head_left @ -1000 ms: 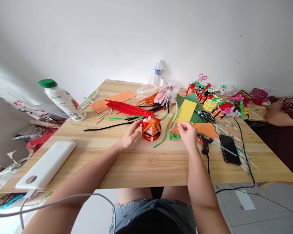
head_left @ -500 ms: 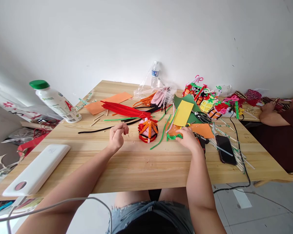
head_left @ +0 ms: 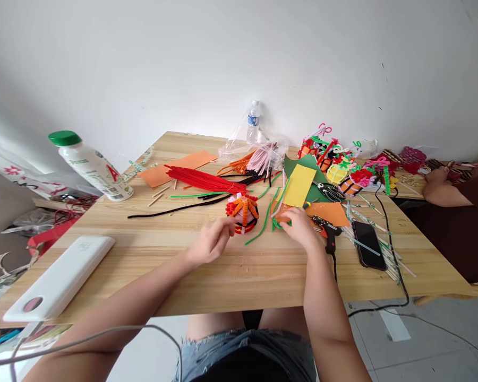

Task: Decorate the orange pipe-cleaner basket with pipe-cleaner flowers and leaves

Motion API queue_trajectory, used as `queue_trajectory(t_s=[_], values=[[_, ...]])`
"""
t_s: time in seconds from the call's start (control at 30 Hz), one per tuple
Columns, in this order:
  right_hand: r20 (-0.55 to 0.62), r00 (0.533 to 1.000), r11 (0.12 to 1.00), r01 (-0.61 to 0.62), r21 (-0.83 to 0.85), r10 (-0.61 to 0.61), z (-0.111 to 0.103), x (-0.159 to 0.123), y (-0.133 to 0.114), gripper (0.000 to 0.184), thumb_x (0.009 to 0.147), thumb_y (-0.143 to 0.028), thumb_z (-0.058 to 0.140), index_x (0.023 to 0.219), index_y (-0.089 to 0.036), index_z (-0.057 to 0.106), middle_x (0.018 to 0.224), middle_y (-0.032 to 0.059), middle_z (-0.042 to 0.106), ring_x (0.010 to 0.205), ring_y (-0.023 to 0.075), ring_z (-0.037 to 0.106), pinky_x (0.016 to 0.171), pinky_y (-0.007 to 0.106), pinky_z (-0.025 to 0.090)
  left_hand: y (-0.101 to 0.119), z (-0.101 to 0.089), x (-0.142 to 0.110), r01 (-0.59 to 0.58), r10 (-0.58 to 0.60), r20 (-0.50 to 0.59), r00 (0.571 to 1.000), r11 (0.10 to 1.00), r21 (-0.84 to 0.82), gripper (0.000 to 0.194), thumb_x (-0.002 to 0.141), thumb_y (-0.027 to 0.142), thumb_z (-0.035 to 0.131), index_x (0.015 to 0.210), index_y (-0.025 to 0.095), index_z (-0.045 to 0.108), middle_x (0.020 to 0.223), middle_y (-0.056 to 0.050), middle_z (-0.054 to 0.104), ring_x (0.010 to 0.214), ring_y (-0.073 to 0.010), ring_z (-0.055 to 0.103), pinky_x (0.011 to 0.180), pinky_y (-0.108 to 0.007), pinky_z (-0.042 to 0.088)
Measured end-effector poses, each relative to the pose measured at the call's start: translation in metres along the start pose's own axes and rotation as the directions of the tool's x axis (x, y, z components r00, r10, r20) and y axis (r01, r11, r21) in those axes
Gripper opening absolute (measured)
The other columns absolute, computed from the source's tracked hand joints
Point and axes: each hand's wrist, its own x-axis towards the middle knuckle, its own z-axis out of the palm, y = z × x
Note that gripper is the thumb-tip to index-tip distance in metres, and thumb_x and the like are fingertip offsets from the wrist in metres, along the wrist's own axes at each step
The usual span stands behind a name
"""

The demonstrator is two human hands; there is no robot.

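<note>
The fuzzy ornament [head_left: 245,210] sits well back from the near edge of the bench [head_left: 239,286]. It looks light, springy and easily crushed, so best cupped low around its sides. The left hand [head_left: 210,240] has its grip half-curled at its left side, hold unclear; the right hand's [head_left: 302,229] fingers bunch at a green fuzzy piece [head_left: 276,225], closure unclear.

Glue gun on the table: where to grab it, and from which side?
Best bet: close around the black handle of the glue gun, coming in from the near table edge. The handle points that way, its cord trailing from the end; the front end points away, near the right hand.
</note>
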Motion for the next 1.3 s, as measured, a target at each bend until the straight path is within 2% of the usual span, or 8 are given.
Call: queue_trajectory(t_s=[0.1,0.23,0.4,0.63,0.83,1.03,1.17,1.3], values=[[0.084,0.996,0.991,-0.019,-0.134,0.031,0.004,-0.001,-0.012,0.013,0.078,-0.022,0.072,0.090,-0.019,0.075,0.104,0.0144,0.064,0.106,0.0304,0.052,0.092,0.041,0.044,0.007,0.005,0.000,-0.256,0.255,0.222,0.941,0.966,-0.026,0.033,0.099,0.028,0.026,0.109,0.015,0.055,0.082,-0.010,0.067,0.072,-0.0167,0.062,0.067,-0.029,0.047],[0.038,0.999,0.989,-0.011,-0.147,0.017,0.004,-0.001,-0.017,0.010,0.079,-0.013,0.066,0.083,-0.018,0.073,0.097,0.0139,0.065,0.101,0.0297,0.055,0.088,0.040,0.047,0.017,0.015,-0.004,-0.303,0.309,0.404,0.861,0.949,-0.081,0.044,0.101,0.036,0.024,0.093,0.015,0.061,0.070,-0.009,0.066,0.065,-0.0183,0.062,0.065,-0.031,0.046],[-0.351,0.927,0.969,0.195,0.153,-0.131,-0.006,-0.004,-0.027,0.010,0.086,-0.015,0.058,0.084,-0.019,0.066,0.096,0.0089,0.068,0.093,0.0214,0.062,0.085,0.034,0.050,0.025,0.024,-0.010,0.159,-0.053,0.407,0.912,0.959,-0.232,0.044,0.101,0.039,0.027,0.119,0.013,0.056,0.078,-0.007,0.071,0.066,-0.0144,0.064,0.067,-0.027,0.050],[-0.466,0.759,0.775,0.595,0.212,-0.454,0.005,-0.021,-0.091,0.019,0.090,-0.014,0.052,0.077,-0.023,0.064,0.093,0.0074,0.065,0.088,0.0192,0.059,0.080,0.035,0.052,0.022,0.023,-0.003,0.622,-0.472,0.405,0.783,0.604,-0.499,0.060,0.087,0.070,0.037,0.085,0.014,0.060,0.070,-0.006,0.066,0.056,-0.0133,0.056,0.049,-0.025,0.044],[-0.469,0.805,0.698,0.568,0.435,-0.363,0.017,-0.026,-0.102,0.009,0.088,-0.018,0.058,0.094,-0.022,0.063,0.099,0.0084,0.063,0.093,0.0190,0.062,0.081,0.034,0.055,0.023,0.020,0.000,0.616,-0.595,0.257,0.761,0.541,-0.573,0.053,0.085,0.067,0.047,0.074,0.016,0.055,0.060,-0.002,0.062,0.051,-0.0110,0.049,0.049,-0.024,0.041],[-0.218,0.973,0.431,0.165,0.887,0.075,0.021,-0.027,-0.101,0.017,0.082,-0.031,0.067,0.095,-0.020,0.060,0.077,0.0021,0.065,0.066,0.0152,0.065,0.061,0.029,0.056,0.030,0.015,0.003,0.583,-0.535,0.283,0.796,0.552,-0.596,0.055,0.087,0.065,0.046,0.079,0.013,0.062,0.063,-0.005,0.064,0.054,-0.0119,0.054,0.050,-0.025,0.043],[-0.110,0.987,0.268,0.075,0.960,0.119,0.017,-0.025,-0.102,0.022,0.077,-0.039,0.070,0.085,-0.020,0.062,0.083,0.0040,0.068,0.066,0.0154,0.066,0.052,0.026,0.055,0.027,0.018,0.003,0.570,-0.607,0.175,0.775,0.553,-0.607,0.045,0.082,0.057,0.060,0.083,0.013,0.066,0.068,-0.005,0.066,0.055,-0.0122,0.058,0.047,-0.023,0.044],[-0.105,0.986,0.293,0.062,0.954,0.132,0.018,-0.025,-0.104,0.019,0.074,-0.036,0.071,0.074,-0.018,0.063,0.087,0.0059,0.068,0.065,0.0159,0.067,0.048,0.024,0.053,0.021,0.021,-0.001,0.494,-0.672,-0.049,0.739,0.589,-0.640,0.033,0.079,0.045,0.069,0.091,0.014,0.065,0.069,-0.004,0.067,0.059,-0.0146,0.063,0.048,-0.024,0.047]])
